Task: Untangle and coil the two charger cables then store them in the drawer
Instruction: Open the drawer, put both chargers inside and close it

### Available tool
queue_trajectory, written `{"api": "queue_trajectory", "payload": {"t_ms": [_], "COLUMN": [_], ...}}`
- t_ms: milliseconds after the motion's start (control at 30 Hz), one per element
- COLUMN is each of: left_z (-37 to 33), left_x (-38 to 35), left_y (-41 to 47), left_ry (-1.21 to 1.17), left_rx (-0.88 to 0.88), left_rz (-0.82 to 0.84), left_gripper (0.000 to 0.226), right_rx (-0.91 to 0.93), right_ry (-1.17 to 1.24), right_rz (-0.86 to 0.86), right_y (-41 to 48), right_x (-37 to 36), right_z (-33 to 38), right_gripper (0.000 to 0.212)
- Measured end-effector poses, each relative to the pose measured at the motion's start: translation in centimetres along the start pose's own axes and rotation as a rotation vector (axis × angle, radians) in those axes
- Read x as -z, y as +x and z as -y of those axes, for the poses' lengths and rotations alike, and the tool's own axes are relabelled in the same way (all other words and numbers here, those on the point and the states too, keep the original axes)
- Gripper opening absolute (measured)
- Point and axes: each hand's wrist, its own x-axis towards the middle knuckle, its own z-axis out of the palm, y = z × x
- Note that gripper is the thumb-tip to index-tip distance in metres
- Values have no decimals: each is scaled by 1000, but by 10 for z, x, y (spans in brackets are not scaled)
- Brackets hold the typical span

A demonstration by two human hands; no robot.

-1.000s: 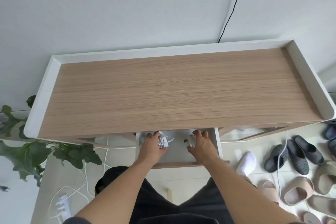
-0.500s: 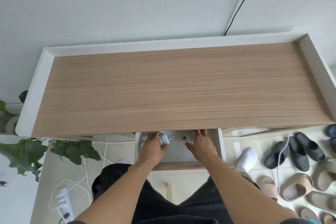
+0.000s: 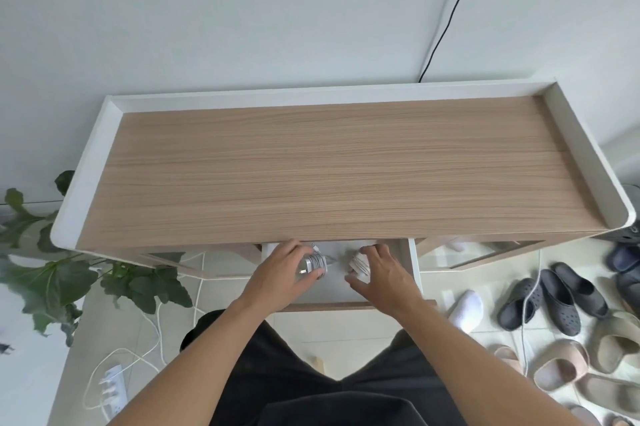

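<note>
Both hands inside open drawer point(image 3: 415, 273) under table point(image 3: 339, 169). Left hand point(image 3: 282, 271) grip wrapped around coiled white cable with charger plug point(image 3: 313, 264), held just above drawer floor. Right hand point(image 3: 381, 271) grip closed on second coiled cable point(image 3: 359, 263), just beside first; coils apart.

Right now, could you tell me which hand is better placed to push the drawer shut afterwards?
Probably the right hand: it sits nearer the drawer front edge than the left hand.
</note>
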Motion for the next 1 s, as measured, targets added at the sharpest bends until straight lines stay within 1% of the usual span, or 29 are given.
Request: {"api": "queue_trajectory", "payload": {"t_ms": [67, 133, 167, 200, 267, 333, 433, 500, 633, 800, 1000], "left_z": [-2, -5, -6, -8, -11, -14, -12, -9, -6, 1, 10], "left_x": [8, 12, 13, 14, 15, 14, 8, 2, -4, -4, -5], "left_y": [-4, -8, -11, -12, -14, -15, -14, -14, -11, -4, 1], "left_ry": [26, 55, 72, 83, 85, 104, 182, 230, 283, 316, 260], "left_rx": [-41, -77, -92, -96, -63, -28, -5, 5, 5, -22, -44], "left_rz": [-61, -100, -103, -92, -33, 48, 146, 189, 159, 116, 49], "left_gripper": [59, 76, 87, 99, 125, 147, 167, 174, 173, 166, 136], "right_rx": [59, 116, 150, 183, 222, 242, 235, 213, 200, 191, 200], "right_ry": [-15, -29, -43, -65, -118, -160, -276, -354, -442, -465, -412], "right_rz": [-45, -96, -126, -151, -173, -137, -47, -8, 2, 7, -41], "right_y": [-5, -8, -8, -9, -11, -12, -10, -8, -7, -3, 2], "right_x": [3, 8, 11, 14, 20, 23, 21, 15, 11, 11, 13], "right_z": [0, 0, 0, 1, 3, 5, 4, 1, 1, 4, 5], "right_gripper": [58, 54, 57, 62, 81, 104, 139, 150, 157, 153, 134]}}
